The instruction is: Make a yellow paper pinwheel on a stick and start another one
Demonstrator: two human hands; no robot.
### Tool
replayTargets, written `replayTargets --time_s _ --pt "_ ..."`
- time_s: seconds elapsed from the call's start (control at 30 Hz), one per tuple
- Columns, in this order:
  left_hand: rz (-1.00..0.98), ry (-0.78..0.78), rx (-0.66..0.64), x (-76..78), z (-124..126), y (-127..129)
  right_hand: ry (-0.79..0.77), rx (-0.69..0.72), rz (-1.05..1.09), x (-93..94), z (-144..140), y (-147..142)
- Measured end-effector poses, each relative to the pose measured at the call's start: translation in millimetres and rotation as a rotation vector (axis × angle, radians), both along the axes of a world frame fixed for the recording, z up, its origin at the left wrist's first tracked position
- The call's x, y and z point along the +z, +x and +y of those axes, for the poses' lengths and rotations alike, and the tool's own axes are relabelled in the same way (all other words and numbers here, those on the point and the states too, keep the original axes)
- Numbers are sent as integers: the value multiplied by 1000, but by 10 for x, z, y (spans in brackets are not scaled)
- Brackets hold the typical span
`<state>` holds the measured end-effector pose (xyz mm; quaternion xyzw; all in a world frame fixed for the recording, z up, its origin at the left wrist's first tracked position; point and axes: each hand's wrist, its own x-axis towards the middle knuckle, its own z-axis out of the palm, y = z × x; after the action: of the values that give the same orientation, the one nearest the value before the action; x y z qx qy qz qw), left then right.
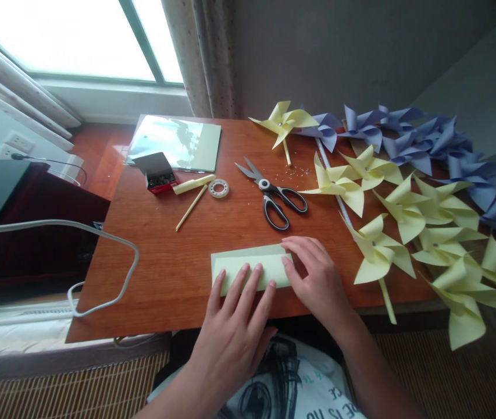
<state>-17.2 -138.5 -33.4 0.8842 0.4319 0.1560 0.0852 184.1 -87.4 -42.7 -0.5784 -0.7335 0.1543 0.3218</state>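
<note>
A pale yellow-green sheet of paper (250, 262) lies at the table's near edge, folded over lengthwise, with a strip of the under layer showing along its far side. My left hand (234, 320) rests on the fold, its fingers spread and pressing the paper flat. At the paper's right end, my right hand (317, 276) has thumb and fingers around the far corner, gripping it. Beyond the paper are black-and-grey scissors (274, 195) with parted blades. A roll of clear tape (218, 188) lies near two rolled yellow paper sticks (192, 208).
Several yellow paper pinwheels (374, 244) and purple pinwheels (409, 137) crowd the right side. A small box (157, 174) of dark pieces stands open by a glossy pack of paper (186, 139). A white cable (132, 267) loops over the table's left edge.
</note>
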Motion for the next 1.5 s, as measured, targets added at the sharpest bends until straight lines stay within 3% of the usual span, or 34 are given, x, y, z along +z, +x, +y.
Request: replayTargets --time_s 0.17,0.3,0.43,0.5,0.6,0.7,1.0,1.27,1.5 --pt "-172 138 -54 37 44 -59 -124 10 117 66 15 72" --pt "-230 208 24 80 54 -116 -251 67 267 134 -41 116" --pt "-159 225 100 144 31 -124 -238 149 269 162 -78 131" --pt "-148 196 73 179 32 -110 -189 101 277 145 -39 133" --pt "-181 141 10 218 64 -86 -44 -71 176 74 110 140" --pt "-166 95 -44 238 106 -92 39 -132 -20 -15 314 152" --pt "-168 47 -99 134 74 -291 -5 -163 -188 -39 600 72" --pt "-143 33 -223 166 27 -307 -159 -66 -298 47 665 -112" --pt "-166 32 -285 167 55 -249 -214 125 -402 247 606 -536"
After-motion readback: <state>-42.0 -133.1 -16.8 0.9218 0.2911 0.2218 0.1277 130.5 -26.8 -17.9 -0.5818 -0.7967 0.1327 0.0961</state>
